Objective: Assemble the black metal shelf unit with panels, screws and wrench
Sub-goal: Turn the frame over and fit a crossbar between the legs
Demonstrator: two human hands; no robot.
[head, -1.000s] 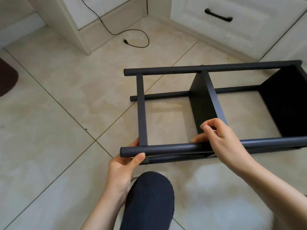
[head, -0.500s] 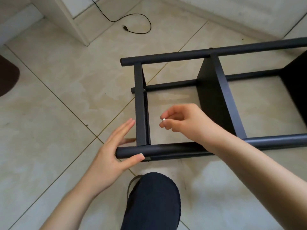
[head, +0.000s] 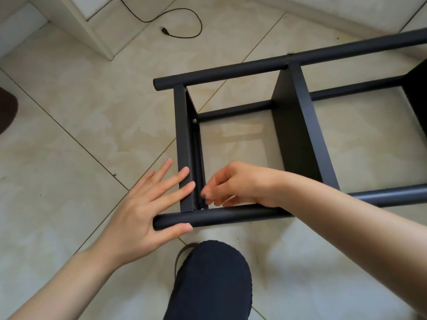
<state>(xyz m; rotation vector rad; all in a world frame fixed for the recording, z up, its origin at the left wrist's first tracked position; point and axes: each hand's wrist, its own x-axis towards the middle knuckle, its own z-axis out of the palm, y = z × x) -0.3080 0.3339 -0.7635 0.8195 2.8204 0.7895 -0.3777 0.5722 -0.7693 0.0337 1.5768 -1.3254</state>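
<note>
The black metal shelf unit (head: 295,125) lies on its side on the tiled floor, with round tubes and flat panels. My left hand (head: 147,204) lies flat with straight fingers against the end panel (head: 183,146), its thumb on the near tube (head: 219,218). My right hand (head: 231,185) reaches inside the frame, fingertips pinched together at the panel's lower inner corner, next to a small screw (head: 202,209). Whether they hold that screw is hidden. Another silver screw (head: 194,121) sits higher on the same panel.
My knee in dark trousers (head: 210,280) is just below the frame. A black cable with a plug (head: 165,30) lies on the floor at the back, near white cabinet bases (head: 101,31). A dark mat edge (head: 8,109) shows at far left.
My left hand let go of the near tube and flattened against the end panel. My right hand moved left and down, from the middle panel to the end panel's inner corner.
</note>
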